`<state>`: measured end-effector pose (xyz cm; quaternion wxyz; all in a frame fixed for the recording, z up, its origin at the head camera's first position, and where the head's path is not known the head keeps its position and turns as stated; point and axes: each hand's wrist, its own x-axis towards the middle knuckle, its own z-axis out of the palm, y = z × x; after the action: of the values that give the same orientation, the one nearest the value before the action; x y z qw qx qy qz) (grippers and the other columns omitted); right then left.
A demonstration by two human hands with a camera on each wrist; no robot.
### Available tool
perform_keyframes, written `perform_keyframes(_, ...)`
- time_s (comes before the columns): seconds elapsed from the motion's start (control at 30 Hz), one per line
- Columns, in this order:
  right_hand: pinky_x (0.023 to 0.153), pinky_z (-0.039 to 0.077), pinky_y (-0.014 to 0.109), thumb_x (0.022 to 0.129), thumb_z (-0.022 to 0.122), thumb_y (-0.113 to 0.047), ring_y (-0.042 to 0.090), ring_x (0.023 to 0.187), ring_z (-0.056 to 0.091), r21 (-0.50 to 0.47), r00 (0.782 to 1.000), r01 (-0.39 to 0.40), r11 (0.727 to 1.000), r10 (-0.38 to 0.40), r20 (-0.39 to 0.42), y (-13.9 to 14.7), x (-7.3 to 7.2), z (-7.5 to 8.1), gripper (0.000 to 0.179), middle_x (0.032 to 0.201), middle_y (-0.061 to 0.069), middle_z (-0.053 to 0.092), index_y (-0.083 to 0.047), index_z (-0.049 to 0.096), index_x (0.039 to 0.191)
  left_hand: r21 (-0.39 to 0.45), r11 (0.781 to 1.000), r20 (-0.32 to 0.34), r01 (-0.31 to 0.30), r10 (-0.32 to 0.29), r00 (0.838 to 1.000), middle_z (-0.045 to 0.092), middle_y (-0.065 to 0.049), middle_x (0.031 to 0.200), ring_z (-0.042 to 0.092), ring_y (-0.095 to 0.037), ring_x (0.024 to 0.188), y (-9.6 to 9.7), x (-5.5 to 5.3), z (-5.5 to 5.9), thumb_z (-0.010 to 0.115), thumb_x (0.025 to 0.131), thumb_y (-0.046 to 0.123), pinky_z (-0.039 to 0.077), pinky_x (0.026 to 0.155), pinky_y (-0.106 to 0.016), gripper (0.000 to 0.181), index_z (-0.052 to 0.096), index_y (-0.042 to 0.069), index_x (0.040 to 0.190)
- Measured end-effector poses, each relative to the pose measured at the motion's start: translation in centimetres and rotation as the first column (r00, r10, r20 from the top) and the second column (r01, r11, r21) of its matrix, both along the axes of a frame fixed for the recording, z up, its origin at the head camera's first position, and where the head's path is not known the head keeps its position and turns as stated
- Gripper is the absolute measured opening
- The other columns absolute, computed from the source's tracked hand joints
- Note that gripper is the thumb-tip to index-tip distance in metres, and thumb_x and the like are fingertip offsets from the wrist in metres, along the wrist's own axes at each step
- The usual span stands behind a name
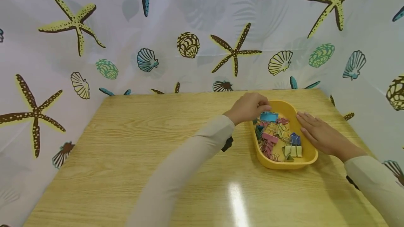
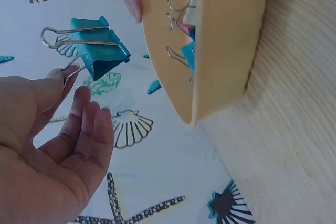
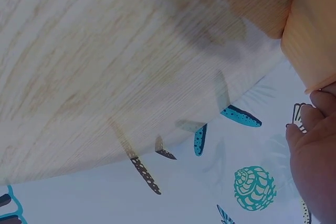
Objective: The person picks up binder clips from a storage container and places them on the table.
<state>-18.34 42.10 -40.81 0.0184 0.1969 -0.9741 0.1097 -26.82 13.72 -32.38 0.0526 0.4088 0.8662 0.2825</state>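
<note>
My left hand (image 1: pixel 250 107) is over the back left of a yellow plastic bin (image 1: pixel 263 162). In the left wrist view, the thumb and forefinger of that hand (image 2: pixel 63 145) pinch a wire handle of a large teal binder clip (image 2: pixel 100 51), held up beside the bin's rim. The other fingers are loosely bent, away from the clip. On the bin's right rim rests my right hand (image 1: pixel 322 134), its fingers stretched out. Inside lie several binder clips: pink ones (image 1: pixel 269 138), a dark blue one (image 1: pixel 295 139) and a pale yellow one (image 1: pixel 293 151).
The bin stands on the right part of a wood-grain table (image 1: pixel 157 143). A white cloth (image 1: pixel 202 20) printed with starfish and shells hangs behind the table and along both sides. A dark band (image 1: pixel 227 144) shows under the left wrist.
</note>
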Motion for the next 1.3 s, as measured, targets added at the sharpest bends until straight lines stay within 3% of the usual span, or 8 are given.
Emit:
perform_keyframes(0.17,0.117,-0.001,0.048,0.105,0.037,-0.022,0.04,0.144,0.012,0.008,1.0,-0.01,1.0,0.01,-0.009,0.0,-0.3,0.2,0.053,0.154,0.026,0.022,0.003,0.022,0.15,0.05,0.991,-0.001,-0.124,0.124,0.992,0.067,0.003,0.085,0.054,-0.008,0.063,-3.3,-2.2,-0.8,0.053,0.099,0.027,0.044,0.064,-0.022,0.025,0.072,0.012,0.102)
perform_keyframes(0.27,0.117,-0.002,0.045,0.105,0.037,-0.022,0.043,0.143,0.015,0.005,1.0,-0.016,1.0,0.016,-0.02,-0.1,-0.5,0.2,0.053,0.153,0.026,0.022,0.003,0.023,0.15,0.052,0.982,0.025,-0.183,0.182,0.983,0.068,0.004,0.085,0.059,-0.009,0.069,-4.9,-3.2,-1.8,0.055,0.098,0.026,0.047,0.067,-0.023,0.023,0.073,0.012,0.101)
perform_keyframes(0.5,0.117,0.0,0.049,0.105,0.037,-0.023,0.042,0.143,0.016,-0.008,1.0,0.004,1.0,-0.004,-0.024,-0.5,-0.4,-0.2,0.054,0.154,0.025,0.022,0.003,0.022,0.15,-0.028,0.967,0.162,-0.254,0.255,0.953,0.072,0.0,0.085,0.064,-0.012,0.076,-7.2,-4.8,-4.8,0.064,0.094,0.022,0.05,0.068,-0.027,0.02,0.077,0.007,0.097)
perform_keyframes(0.77,0.116,-0.006,0.047,0.105,0.036,-0.022,0.038,0.145,0.009,0.019,0.999,0.015,1.0,-0.014,-0.035,-0.2,-0.1,-0.4,0.055,0.155,0.024,0.019,0.003,0.019,0.151,-0.074,0.941,0.236,-0.329,0.337,0.911,0.072,0.0,0.083,0.064,-0.014,0.081,-7.0,-5.8,-7.5,0.067,0.092,0.021,0.051,0.07,-0.025,0.017,0.078,0.009,0.089)
perform_keyframes(0.93,0.117,0.002,0.048,0.105,0.039,-0.021,0.042,0.142,0.017,0.037,0.999,-0.007,0.999,0.009,-0.051,-0.2,-0.3,-0.6,0.054,0.154,0.025,0.021,0.003,0.021,0.15,-0.081,0.925,0.259,-0.371,0.379,0.889,0.072,-0.002,0.08,0.065,-0.016,0.081,-6.4,-6.0,-8.5,0.069,0.089,0.019,0.052,0.073,-0.027,0.014,0.078,0.008,0.087)
perform_keyframes(1.1,0.117,0.006,0.044,0.104,0.043,-0.019,0.046,0.137,0.026,0.046,0.997,-0.024,0.999,0.027,-0.071,-0.1,-0.1,-0.7,0.053,0.152,0.026,0.026,0.006,0.026,0.148,-0.086,0.919,0.258,-0.384,0.393,0.882,0.071,0.001,0.078,0.064,-0.013,0.075,-5.8,-6.1,-9.3,0.069,0.089,0.021,0.051,0.07,-0.027,0.013,0.077,0.01,0.087)
perform_keyframes(1.3,0.118,0.001,0.038,0.104,0.042,-0.018,0.045,0.14,0.022,0.032,0.997,-0.037,0.999,0.039,-0.069,-0.2,-0.1,-0.8,0.053,0.155,0.024,0.021,0.006,0.025,0.148,-0.065,0.91,0.23,-0.409,0.413,0.881,0.071,0.002,0.082,0.063,-0.012,0.074,-5.7,-6.2,-9.8,0.069,0.089,0.023,0.052,0.069,-0.029,0.014,0.077,0.012,0.092)
